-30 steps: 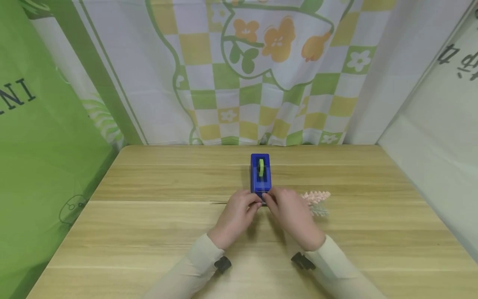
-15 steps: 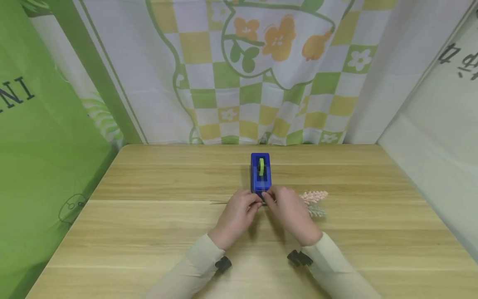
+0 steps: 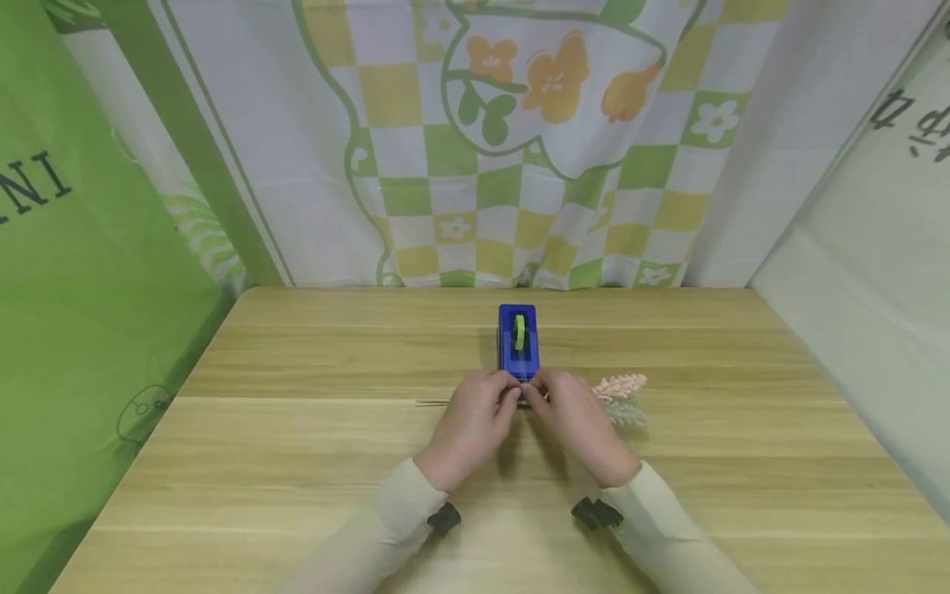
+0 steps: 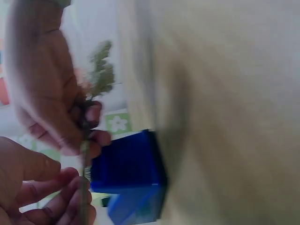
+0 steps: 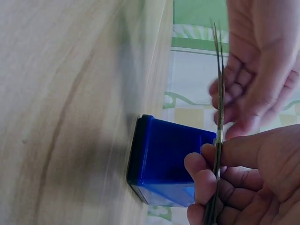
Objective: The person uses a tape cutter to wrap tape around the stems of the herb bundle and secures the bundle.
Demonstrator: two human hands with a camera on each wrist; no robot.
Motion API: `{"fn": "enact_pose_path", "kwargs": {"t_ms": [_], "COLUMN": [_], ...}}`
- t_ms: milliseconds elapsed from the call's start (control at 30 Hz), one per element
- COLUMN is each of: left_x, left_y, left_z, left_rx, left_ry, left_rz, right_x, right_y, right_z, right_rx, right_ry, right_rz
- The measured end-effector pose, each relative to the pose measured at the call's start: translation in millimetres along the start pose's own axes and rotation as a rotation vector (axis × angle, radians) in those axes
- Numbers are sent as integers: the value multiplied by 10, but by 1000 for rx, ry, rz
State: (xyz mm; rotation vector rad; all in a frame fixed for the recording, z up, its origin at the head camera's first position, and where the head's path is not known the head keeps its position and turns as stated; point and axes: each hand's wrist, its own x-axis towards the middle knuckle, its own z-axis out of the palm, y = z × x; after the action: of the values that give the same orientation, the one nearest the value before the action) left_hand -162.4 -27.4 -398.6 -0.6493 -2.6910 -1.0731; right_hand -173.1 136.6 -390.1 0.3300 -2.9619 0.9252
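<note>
A blue tape dispenser (image 3: 518, 355) with a yellow-green roll stands upright on the table, just beyond my hands. In front of it I hold a thin bundle of flower stems (image 5: 219, 108) crosswise, with pink and grey-green flower heads (image 3: 622, 388) sticking out to the right. My right hand (image 3: 579, 421) grips the stems nearer the flowers, fingers curled round them in the right wrist view. My left hand (image 3: 471, 425) has its curled fingers at the stems beside the right fingertips. A shiny band of tape (image 5: 219, 136) shows on the stems between the hands.
The wooden table (image 3: 319, 478) runs back to a checked, flowered curtain (image 3: 512, 190). A green cloth (image 3: 89, 272) hangs at the left and a white one (image 3: 861, 289) at the right. Black wrist straps (image 3: 596, 513) show below both sleeves.
My left fingertips have shifted slightly up and right, closer to the right ones. The flower heads have drawn a little to the left. The tape dispenser stays in place.
</note>
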Motion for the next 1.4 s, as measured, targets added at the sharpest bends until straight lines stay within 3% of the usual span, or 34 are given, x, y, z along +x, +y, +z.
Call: {"fn": "enact_pose_path", "kwargs": {"t_ms": [167, 400, 533, 700, 1400], "left_x": [171, 343, 398, 424, 437], "left_y": [-9, -139, -177, -182, -168], "left_z": [-135, -135, -119, -122, -33], "left_rx": [10, -14, -77, -125, -131], "left_ry": [18, -136, -154, -147, -134], "left_rz": [-26, -125, -149, -148, -150], "right_x": [19, 25, 27, 39, 21], "right_y": [-24, -46, -35, -23, 2], "right_z": [18, 52, 44, 31, -4], "right_rx": [10, 11, 7, -4, -62], "right_ry": [-5, -14, -9, -5, -19], "right_rz": [-14, -16, -17, -19, -9]}}
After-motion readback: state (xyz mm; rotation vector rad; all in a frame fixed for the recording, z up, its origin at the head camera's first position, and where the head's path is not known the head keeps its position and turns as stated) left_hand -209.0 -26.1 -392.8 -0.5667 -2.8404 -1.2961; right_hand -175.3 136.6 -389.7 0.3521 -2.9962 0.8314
